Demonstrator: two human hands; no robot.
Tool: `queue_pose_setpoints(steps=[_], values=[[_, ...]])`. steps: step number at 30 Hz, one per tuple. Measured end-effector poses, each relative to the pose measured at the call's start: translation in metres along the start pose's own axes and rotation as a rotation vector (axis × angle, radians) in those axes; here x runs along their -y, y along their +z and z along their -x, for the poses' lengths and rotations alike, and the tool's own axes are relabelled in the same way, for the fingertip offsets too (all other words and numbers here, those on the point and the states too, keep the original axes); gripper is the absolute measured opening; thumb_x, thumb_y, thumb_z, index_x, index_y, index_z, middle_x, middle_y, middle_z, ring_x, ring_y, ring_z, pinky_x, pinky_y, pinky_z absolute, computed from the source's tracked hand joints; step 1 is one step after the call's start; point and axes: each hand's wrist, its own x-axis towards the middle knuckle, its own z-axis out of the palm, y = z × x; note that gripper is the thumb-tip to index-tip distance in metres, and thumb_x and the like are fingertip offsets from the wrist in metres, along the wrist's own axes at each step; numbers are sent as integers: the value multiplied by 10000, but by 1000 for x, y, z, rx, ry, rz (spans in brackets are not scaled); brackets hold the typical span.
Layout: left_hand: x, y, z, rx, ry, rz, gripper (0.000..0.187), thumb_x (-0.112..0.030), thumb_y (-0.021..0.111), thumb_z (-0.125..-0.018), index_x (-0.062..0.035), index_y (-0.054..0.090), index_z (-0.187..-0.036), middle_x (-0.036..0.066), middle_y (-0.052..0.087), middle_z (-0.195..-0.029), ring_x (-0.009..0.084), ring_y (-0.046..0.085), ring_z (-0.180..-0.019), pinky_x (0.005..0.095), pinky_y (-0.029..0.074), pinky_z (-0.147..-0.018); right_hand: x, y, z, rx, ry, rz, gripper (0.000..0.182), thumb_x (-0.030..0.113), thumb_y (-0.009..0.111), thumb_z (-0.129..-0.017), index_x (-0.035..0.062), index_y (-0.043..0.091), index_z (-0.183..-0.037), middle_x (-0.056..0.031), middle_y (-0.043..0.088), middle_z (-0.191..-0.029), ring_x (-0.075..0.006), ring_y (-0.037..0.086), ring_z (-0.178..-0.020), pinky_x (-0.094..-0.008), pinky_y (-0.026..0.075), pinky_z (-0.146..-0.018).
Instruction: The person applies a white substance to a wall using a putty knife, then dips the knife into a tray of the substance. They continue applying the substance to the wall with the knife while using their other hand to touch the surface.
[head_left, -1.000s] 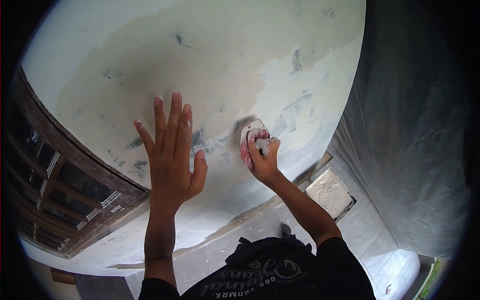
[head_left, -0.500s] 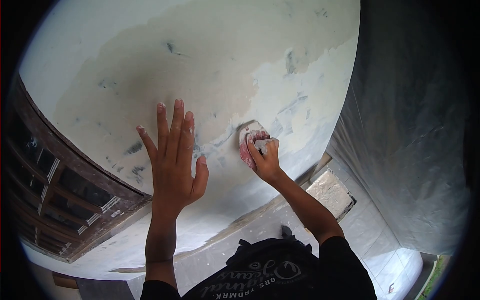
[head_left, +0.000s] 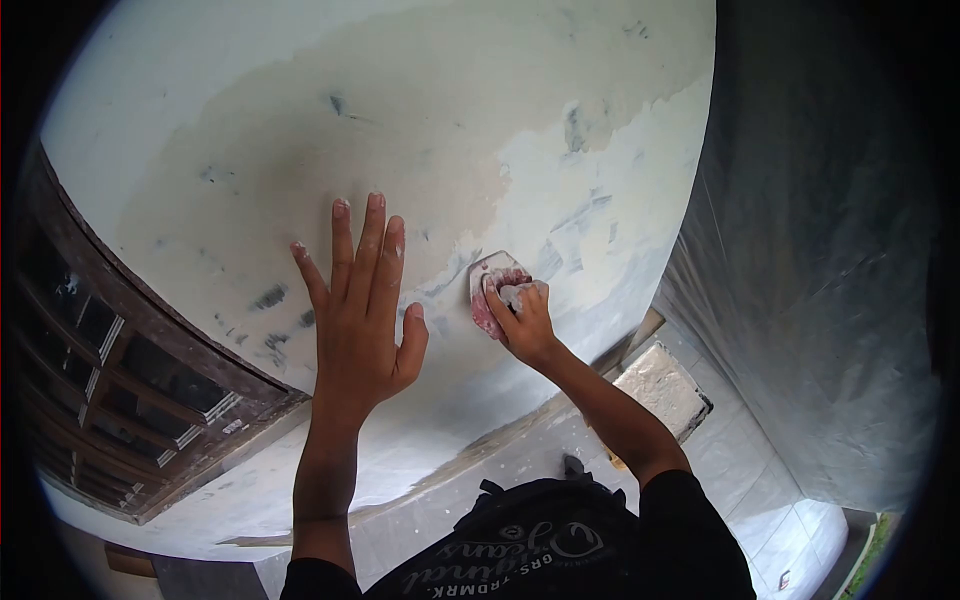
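A pale wall [head_left: 400,120] with damp-looking beige areas and dark scuffs fills the middle of the view. Against it my left hand [head_left: 358,325] lies flat, fingers stretched and spread, white dust on the fingertips, holding nothing. My right hand [head_left: 527,325] is wrapped round the handle of a hand sanding block [head_left: 492,275], red and white with a pointed front end. The block's face is turned to the wall, so its underside is hidden. White powder coats the knuckles of that hand.
At left is a brown wooden window frame [head_left: 110,385] with panes. Clear plastic sheeting [head_left: 800,300] hangs along the right. On the tiled floor [head_left: 735,450] below stands a whitish rectangular block-like object [head_left: 660,385], partly behind my right forearm.
My left hand has shifted slightly to the right along the wall. The sanding block in my right hand has moved a little left and down.
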Motion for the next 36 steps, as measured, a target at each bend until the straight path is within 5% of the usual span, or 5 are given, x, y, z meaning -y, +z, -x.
queue_pose_setpoints(steps=[7,15,21,30,36], values=[[-8,-1,-7,18,12,-13,783,-143,489,-785,-24,218,-1510,200,210,-1577,432,107,-1467,663,-63,-1110,2,-10,-114,-108,-86,185,526,27,605,-759,47,583,-1284,-92,417,-824,-271,427,-803,-456,373,-774],[0,-8,13,-9,-33,-2,786,-143,528,-737,12,303,-1475,192,244,-1569,413,111,-1471,685,-71,-1096,-6,2,5,12,-12,50,574,75,634,-756,53,551,-1323,-120,455,-863,-291,437,-801,-490,369,-776],[-3,-2,0,20,-22,3,793,-135,515,-741,5,276,-1485,198,230,-1571,426,106,-1468,675,-64,-1104,0,-22,-101,-174,-29,105,543,61,625,-748,68,585,-1289,-135,493,-973,-292,433,-832,-477,354,-793],[-5,2,10,32,-25,34,773,-134,524,-741,18,313,-1469,197,244,-1568,420,112,-1469,698,-53,-1089,10,-3,-3,-7,-7,-60,571,62,699,-658,54,621,-1223,-142,507,-957,-303,483,-853,-467,400,-775],[-8,5,-1,47,5,17,774,-136,487,-768,15,251,-1489,212,216,-1571,429,95,-1469,659,-76,-1110,6,-38,-75,-189,9,-73,572,54,701,-653,40,618,-1218,-149,474,-909,-322,461,-825,-449,397,-759]])
